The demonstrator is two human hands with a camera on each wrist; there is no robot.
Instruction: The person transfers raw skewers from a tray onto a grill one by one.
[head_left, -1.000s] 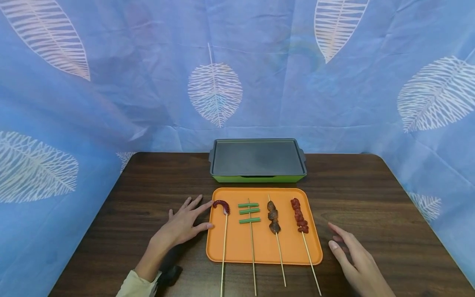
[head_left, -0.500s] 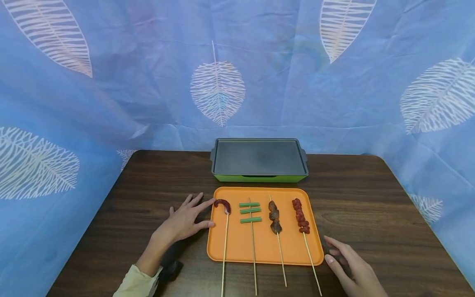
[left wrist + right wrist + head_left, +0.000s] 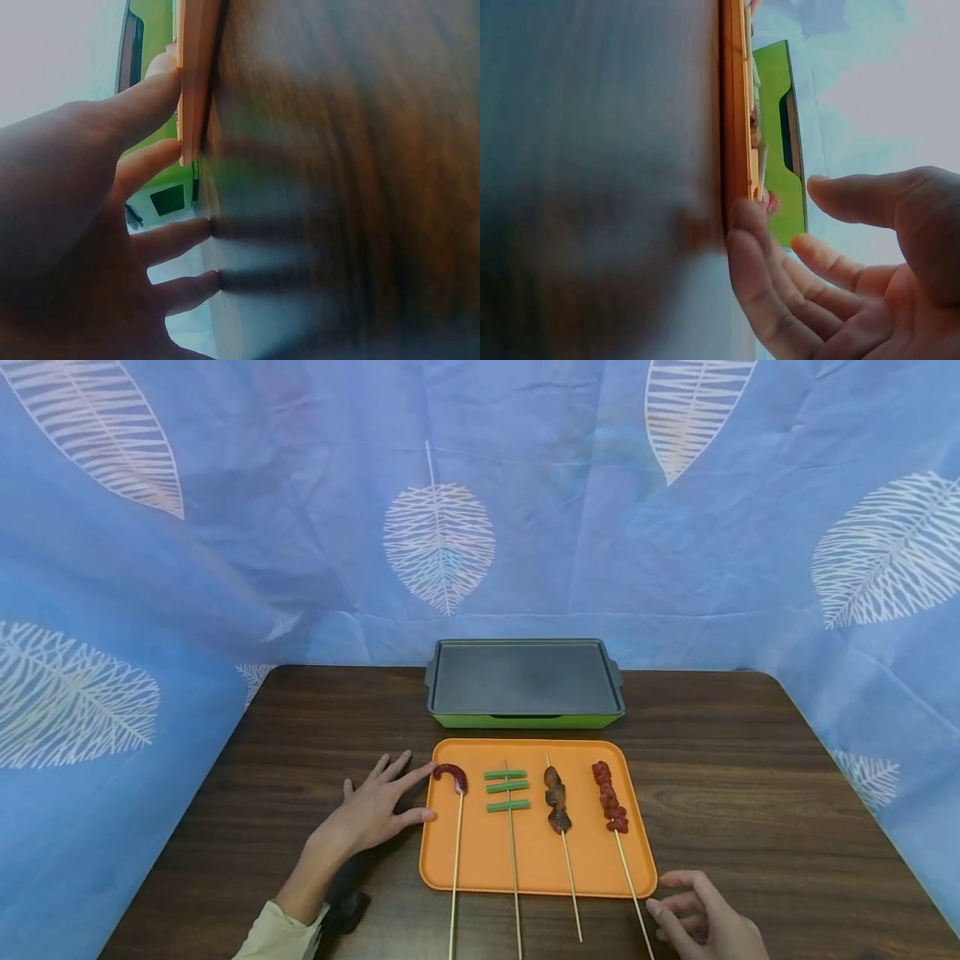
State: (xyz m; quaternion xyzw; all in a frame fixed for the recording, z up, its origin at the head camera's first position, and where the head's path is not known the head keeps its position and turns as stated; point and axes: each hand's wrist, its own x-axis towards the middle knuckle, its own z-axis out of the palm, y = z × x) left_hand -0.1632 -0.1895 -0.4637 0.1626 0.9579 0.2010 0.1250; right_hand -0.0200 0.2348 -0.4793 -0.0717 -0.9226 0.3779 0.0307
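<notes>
My left hand (image 3: 365,814) lies with spread fingers at the left side of an orange tray (image 3: 480,860); thumb and index finger touch its rim. On the tray lie a skewer with a dark red curled piece (image 3: 456,775), a skewer with green sticks (image 3: 507,787), a skewer of brown chunks (image 3: 557,799) and a skewer of red meat chunks (image 3: 609,797). Their bare sticks stick out over the near rim. By the tray's near right corner, my right hand (image 3: 708,920) bends its fingers loosely beside the red meat skewer's stick. A gap parts thumb and index finger in the right wrist view (image 3: 855,262).
Behind the tray stands a green grill (image 3: 525,722) with a dark flat plate on top. Everything sits on a dark wooden table (image 3: 750,760). A blue cloth (image 3: 570,543) with white leaf prints hangs behind and at both sides.
My right hand has moved left and nearer to me, toward the stick of the red meat skewer, and its fingers have bent more. The left hand stays at the tray's rim.
</notes>
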